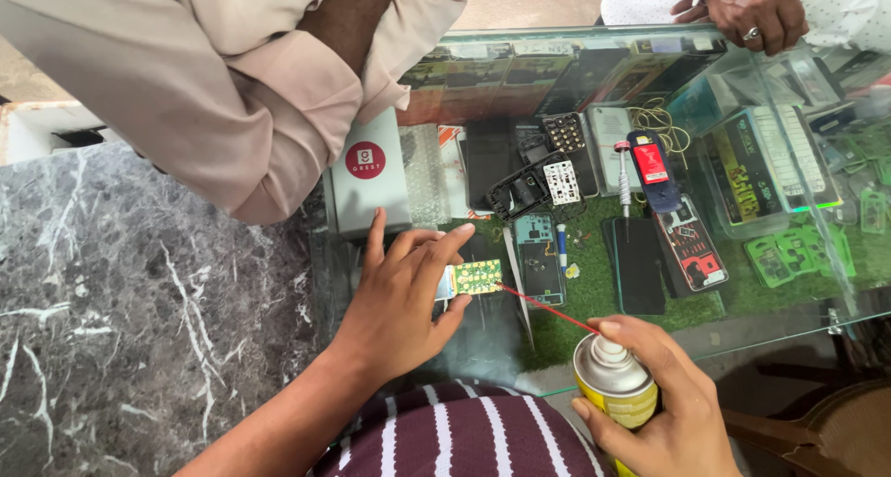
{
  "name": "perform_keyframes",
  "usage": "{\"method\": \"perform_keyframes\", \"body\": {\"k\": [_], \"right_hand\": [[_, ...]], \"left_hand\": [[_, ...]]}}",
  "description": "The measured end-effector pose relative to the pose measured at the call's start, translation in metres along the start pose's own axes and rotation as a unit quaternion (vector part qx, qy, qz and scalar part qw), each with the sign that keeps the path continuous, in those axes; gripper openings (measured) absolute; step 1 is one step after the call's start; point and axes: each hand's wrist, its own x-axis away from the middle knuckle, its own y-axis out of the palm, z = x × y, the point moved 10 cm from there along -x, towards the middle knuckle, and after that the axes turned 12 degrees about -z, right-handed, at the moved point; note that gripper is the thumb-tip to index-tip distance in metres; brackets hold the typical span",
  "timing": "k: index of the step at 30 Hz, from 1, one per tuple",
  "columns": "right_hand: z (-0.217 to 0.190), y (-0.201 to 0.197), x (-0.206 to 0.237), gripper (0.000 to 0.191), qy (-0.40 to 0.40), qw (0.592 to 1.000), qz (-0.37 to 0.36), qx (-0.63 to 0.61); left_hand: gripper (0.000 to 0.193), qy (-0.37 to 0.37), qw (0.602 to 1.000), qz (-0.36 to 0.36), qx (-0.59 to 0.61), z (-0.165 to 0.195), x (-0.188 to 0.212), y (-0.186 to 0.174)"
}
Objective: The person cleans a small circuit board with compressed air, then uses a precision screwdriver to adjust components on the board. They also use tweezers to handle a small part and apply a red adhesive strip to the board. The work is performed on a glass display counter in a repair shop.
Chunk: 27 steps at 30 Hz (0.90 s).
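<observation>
Head view: our left hand (394,301) pinches a small circuit board (477,277) by its left end, thumb below and fingers above, holding it just over the glass surface (761,324). Our right hand (664,393) is wrapped around a yellow spray can (614,382), forefinger resting on the nozzle; a thin red straw (548,306) runs from the nozzle up to the board's right edge and looks to touch it or stand just short of it. Both grips are clenched, left on the board, right on the can.

We judge the board light, stiff and fragile, with small parts on its face, so it is best taken by the bare edges, as it is now, not across the face. The can is smooth and rounded, probably light enough for one hand, and wants a full wrap round the body.

Beyond the board lie opened phones (538,259), a screwdriver (624,175) and a white box (369,175). Another person's arm (232,96) leans on the far edge, and a second person's hand (756,13) rests at the top right.
</observation>
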Motion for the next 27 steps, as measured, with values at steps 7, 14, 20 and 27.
{"method": "perform_keyframes", "body": {"k": [7,14,20,27], "right_hand": [[0.005,-0.002,0.008,0.075,0.009,1.000,0.010,0.000],[0.006,-0.002,0.013,0.077,-0.002,1.000,0.020,-0.024],[0.026,-0.031,0.026,0.076,0.067,0.989,0.064,-0.116],[0.046,-0.118,0.063,0.075,-0.004,0.881,0.243,-0.406]], "left_hand": [[0.079,0.002,1.000,-0.002,-0.009,0.002,0.000,0.001],[0.079,0.007,1.000,-0.001,-0.006,0.004,0.000,-0.001],[0.078,0.002,1.000,-0.012,-0.012,0.005,-0.001,0.000],[0.081,0.000,1.000,-0.016,-0.014,0.011,-0.001,0.002]]}}
